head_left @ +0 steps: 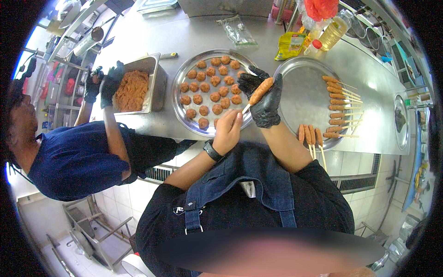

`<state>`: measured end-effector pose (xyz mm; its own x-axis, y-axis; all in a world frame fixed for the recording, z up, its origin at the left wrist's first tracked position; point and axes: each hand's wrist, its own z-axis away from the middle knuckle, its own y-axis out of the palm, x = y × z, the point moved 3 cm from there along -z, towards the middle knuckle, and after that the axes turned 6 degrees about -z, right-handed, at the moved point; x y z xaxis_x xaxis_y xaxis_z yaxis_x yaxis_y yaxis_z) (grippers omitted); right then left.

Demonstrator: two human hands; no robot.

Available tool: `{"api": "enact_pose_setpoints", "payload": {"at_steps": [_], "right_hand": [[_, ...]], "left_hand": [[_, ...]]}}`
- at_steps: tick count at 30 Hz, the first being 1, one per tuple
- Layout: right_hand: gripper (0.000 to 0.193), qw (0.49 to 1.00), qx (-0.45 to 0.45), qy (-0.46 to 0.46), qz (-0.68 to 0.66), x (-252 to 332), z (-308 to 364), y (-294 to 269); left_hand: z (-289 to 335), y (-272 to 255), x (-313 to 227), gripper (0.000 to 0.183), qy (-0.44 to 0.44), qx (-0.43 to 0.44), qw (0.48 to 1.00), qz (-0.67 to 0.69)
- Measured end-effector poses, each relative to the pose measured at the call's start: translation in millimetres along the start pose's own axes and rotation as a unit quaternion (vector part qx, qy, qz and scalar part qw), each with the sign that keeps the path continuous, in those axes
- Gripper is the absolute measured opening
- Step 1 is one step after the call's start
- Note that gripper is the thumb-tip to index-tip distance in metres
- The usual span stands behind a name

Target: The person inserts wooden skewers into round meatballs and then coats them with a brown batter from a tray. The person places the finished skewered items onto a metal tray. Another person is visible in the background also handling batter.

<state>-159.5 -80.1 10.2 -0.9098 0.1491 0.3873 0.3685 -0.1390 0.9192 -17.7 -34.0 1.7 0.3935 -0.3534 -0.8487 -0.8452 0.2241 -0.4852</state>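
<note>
My bare left hand [227, 130], with a dark watch at the wrist, pinches the stick of a meat skewer [262, 90]. My right hand [267, 106], in a black glove, cups the orange-brown meat, which lies tilted along the palm and fingers. Just left of it, a round metal tray [180, 76] holds several meatballs [215, 81], and my hands hang over its right edge. On the right, a second round tray [295, 99] carries several finished-looking meat skewers [339, 96] along its right and near rim, their sticks pointing outward.
A co-worker [87, 152] in black gloves stands at left by a deep metal pan [159, 87] of minced meat [131, 92]. At the back lie a clear plastic bag [236, 31] and a yellow packet [290, 46], beside an oil bottle [334, 32]. A round lid [401, 120] sits far right.
</note>
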Motion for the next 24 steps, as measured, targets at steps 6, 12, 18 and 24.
{"api": "enact_pose_setpoints", "payload": {"at_steps": [6,12,18,24], "right_hand": [[0.078,0.998,0.013,0.029,-0.047,-0.5,-0.5,-5.6],[0.077,0.997,0.028,0.033,-0.061,-0.3,-1.1,-2.2],[0.069,0.999,-0.037,-0.001,-0.003,1.1,-4.7,-2.5],[0.072,0.998,-0.043,0.001,0.038,4.4,-6.6,-9.3]], "left_hand": [[0.1,-0.3,0.8,0.017,-0.004,0.002,1.0,-0.017],[-1.5,0.7,1.5,0.011,-0.002,-0.025,1.0,0.001],[-3.0,-0.7,3.3,0.012,-0.014,-0.012,1.0,-0.011],[-4.3,-3.0,-6.8,0.011,0.038,-0.011,0.998,-0.052]]}}
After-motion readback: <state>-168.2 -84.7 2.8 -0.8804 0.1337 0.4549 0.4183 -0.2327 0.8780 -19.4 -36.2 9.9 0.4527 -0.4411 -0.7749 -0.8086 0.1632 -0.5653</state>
